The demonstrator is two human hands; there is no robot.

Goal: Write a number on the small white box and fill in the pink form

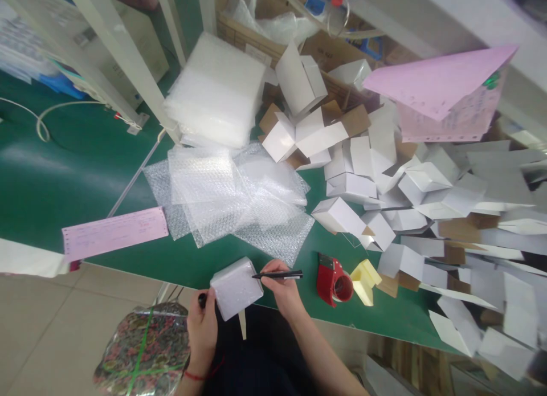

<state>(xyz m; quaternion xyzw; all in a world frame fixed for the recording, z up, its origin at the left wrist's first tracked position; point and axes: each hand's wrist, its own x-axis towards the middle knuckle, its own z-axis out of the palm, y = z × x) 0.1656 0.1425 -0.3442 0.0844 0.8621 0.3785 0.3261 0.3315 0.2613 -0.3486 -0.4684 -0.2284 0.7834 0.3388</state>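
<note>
At the table's front edge, a small white box (237, 289) lies tilted between my hands, with one broad face turned up. My left hand (202, 327) steadies its left side and also grips a black pen cap (202, 299). The fingers of my right hand (280, 285) are closed round a black marker (280, 274). Its tip points left and meets or nearly meets the box's upper right part; exact contact cannot be told. Right of that hand stands a red tape dispenser (334, 281), with a folded yellow paper piece (364, 282) beside it.
Bubble wrap sheets (239, 196) lie beyond my hands, below a thick stack of foam sheets (217, 91). Many white cartons (350, 188), some with flaps up, heap along the right. A pink slip (115, 233) lies left. Metal posts (123, 60) rise at back left.
</note>
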